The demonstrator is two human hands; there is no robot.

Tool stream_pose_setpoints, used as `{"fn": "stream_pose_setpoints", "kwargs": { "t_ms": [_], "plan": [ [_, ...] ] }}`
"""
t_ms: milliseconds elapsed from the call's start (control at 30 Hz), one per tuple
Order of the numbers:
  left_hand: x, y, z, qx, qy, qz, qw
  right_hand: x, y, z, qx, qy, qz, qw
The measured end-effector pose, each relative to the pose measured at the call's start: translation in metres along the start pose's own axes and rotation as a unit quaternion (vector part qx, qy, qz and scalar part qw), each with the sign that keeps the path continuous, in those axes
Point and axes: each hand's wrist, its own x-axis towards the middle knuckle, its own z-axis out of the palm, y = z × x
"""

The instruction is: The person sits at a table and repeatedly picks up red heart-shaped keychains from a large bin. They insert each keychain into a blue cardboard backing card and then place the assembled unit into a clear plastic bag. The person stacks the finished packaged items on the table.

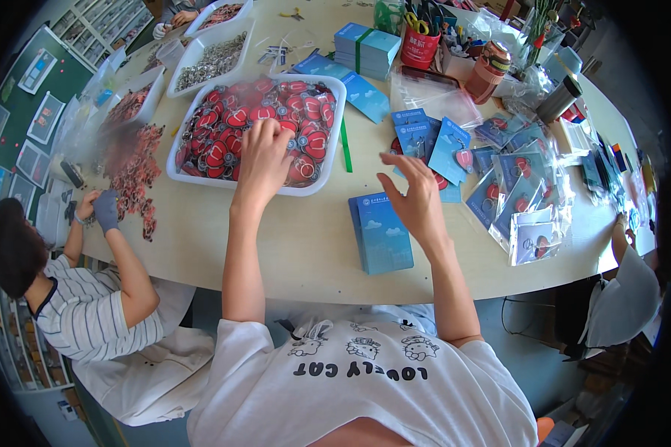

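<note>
My left hand [265,160] is over a white plastic tub [173,165] heaped with red keychains [218,155]. Its fingers are bent together at the keychains, and whatever lies between the fingertips is hidden. To the right, my right hand [416,195] hovers above the table with thumb and fingers apart, holding nothing visible. Just left of that hand lies a small stack of blue cards [384,238] with a cloud print. Beyond it, more blue cards [449,149] lie overlapped, with red keychains on some of them.
Clear bags [537,238] holding cards and keychains are piled on the right. Behind stand a banded card stack [365,51], a red pen holder [420,48] and a pink-brown jar [489,71]. A tub of metal parts [212,59] is at the far left. A co-worker [89,298] sits left.
</note>
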Motion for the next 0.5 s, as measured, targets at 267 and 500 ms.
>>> {"fn": "stream_pose_setpoints", "kwargs": {
  "t_ms": [267, 500],
  "plan": [
    [-0.013, 0.077, -0.004, -0.471, 0.119, -0.079, 0.871, 0.000, -0.041, 0.010, 0.525, -0.222, 0.248, 0.783],
    [-0.032, 0.121, 0.017, -0.443, 0.185, 0.125, 0.868, -0.027, -0.020, -0.010, 0.781, -0.217, 0.338, 0.478]
  ]
}}
